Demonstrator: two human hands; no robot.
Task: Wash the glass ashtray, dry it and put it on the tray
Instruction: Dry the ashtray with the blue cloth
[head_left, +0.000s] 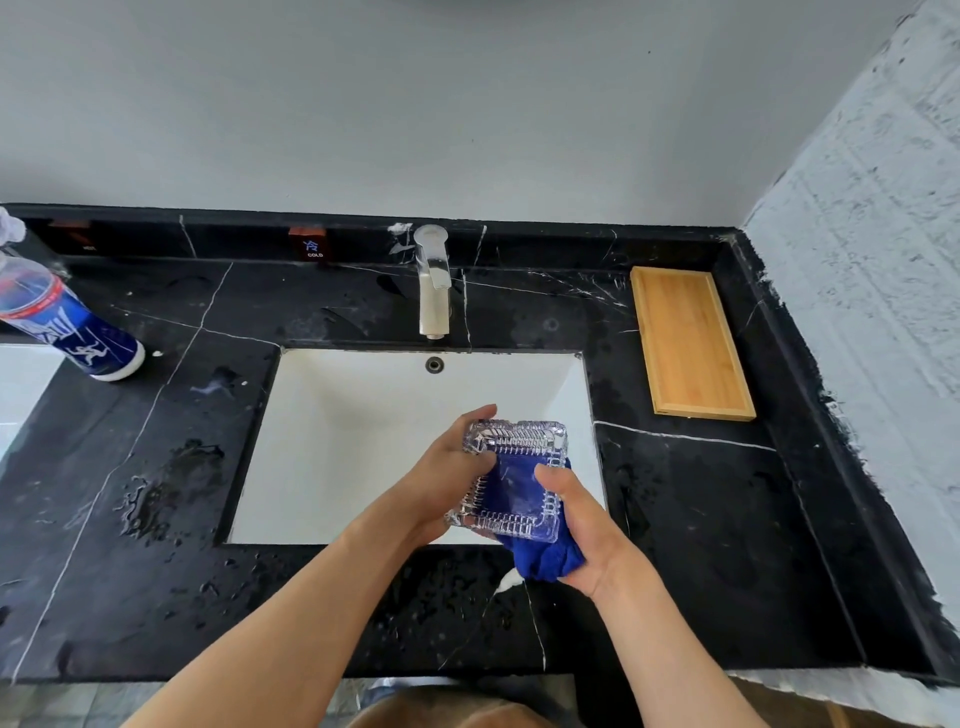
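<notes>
- Nearest the camera, two bare forearms reach over the black marble counter (675, 493) to the front edge of the white sink (363, 415).
- The left hand (441, 478) grips the glass ashtray (511, 475) by its left rim, thumb on top.
- The right hand (587, 525) clutches a blue cloth (545, 561) against the ashtray's underside, thumb pressing into the bowl.
- The ashtray hangs tilted above the sink's front right corner, well apart from the wooden tray (691, 343).
- Handling, as I judge it: thick ribbed glass, heavy, rigid, breakable, slick if wet; opposite rims give the safest hold.
- Count: one ashtray, one cloth, one tray, one faucet (434, 280), one spray bottle (62, 317).
</notes>
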